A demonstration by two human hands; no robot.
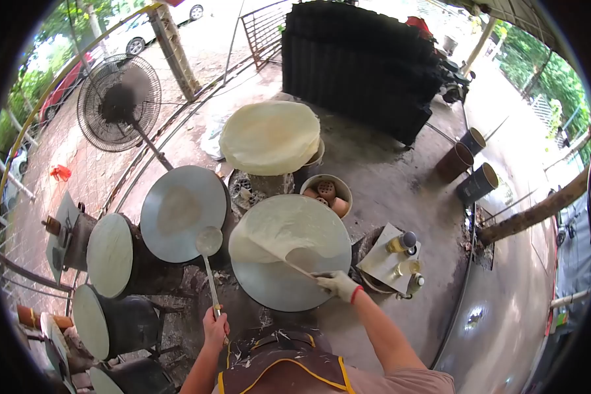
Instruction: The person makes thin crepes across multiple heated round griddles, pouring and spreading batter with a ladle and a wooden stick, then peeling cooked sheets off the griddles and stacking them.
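Left fingers [222, 322]: closed around the ladle [209, 241] handle; the bowl is up ahead, its contents unclear.
Right fingers [326, 282]: gloved, curled on the scraper [300, 268] handle, their undersides hidden; the scraper's far end blurs into the sheet.
Thin sheet [269, 220]: ahead-left of the right fingers, on the pale griddle [289, 295], near edge folded.
Bucket [349, 197]: beyond the right fingers, holding reddish-brown pieces [326, 190], some with holes.
Bottles [400, 243]: right of them on a board [376, 261], yellowish inside.
Dark cylinders [454, 162]: far ahead-right, insides unreadable.
Stacked sheets [269, 138]: ahead, partly covering a container [316, 157].
Black shape [358, 72]: beyond, detail lost.
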